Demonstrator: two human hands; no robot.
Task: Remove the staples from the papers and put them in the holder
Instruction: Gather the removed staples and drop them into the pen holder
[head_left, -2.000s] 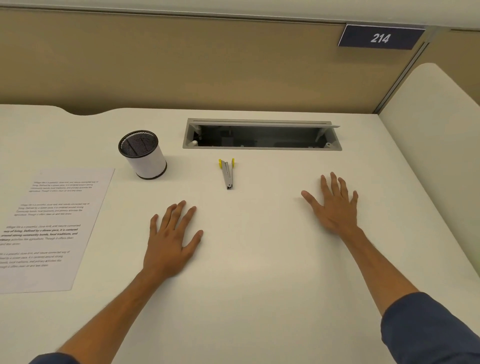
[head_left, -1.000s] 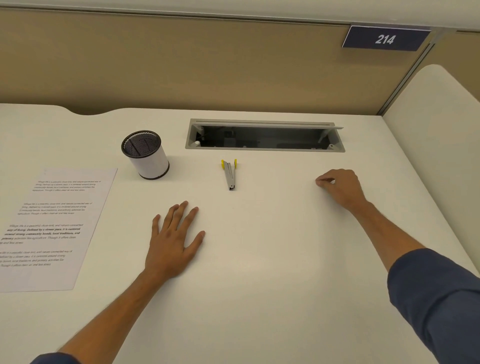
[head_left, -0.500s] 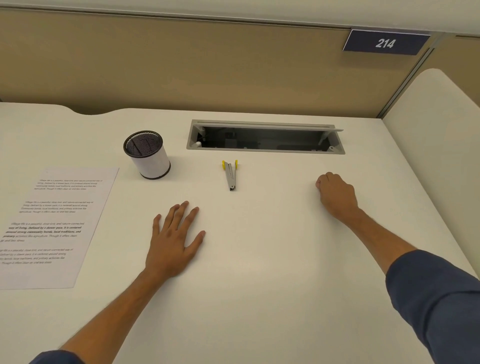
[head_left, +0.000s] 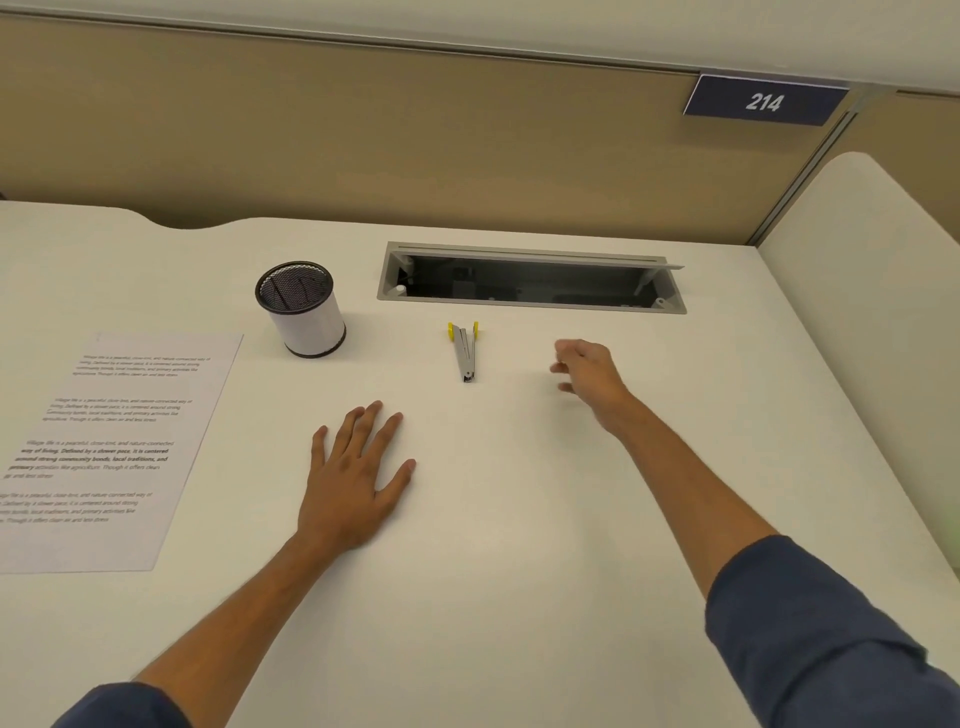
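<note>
Staple remover (head_left: 465, 351) lying lengthwise away from body; right hand (head_left: 589, 371) just right of it, loosely curled, empty, nearer; left hand (head_left: 356, 475) below-left, flat, released

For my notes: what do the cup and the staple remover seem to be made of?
Cup: black wire mesh, seen at its rim and inside, with a smooth matte white wrap outside, perhaps paper or plastic. Staple remover: dull grey metal arms, judging by the flat sheen, with small glossy yellow tips, likely plastic.
</note>
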